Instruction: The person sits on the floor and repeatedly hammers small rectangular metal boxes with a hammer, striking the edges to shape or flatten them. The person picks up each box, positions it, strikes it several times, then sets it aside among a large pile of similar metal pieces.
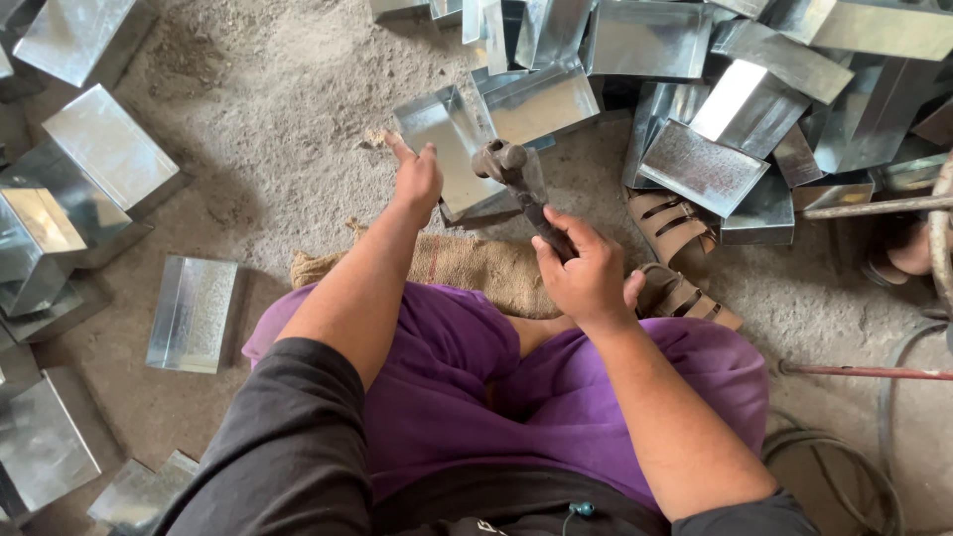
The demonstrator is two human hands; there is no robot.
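Galvanised tray (452, 149) lies ahead of left hand (417, 179), fingers resting loosely on its rim; right hand (586, 273) grips hammer (521, 189), head over tray, handle slanting back toward body.

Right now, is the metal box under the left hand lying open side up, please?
Yes: the metal box shows its bare inside and raised walls; the left hand steadies its edge.

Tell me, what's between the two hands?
In the head view, the hammer's head and the open metal box lie between the left hand and the right hand, which grips the hammer's handle.
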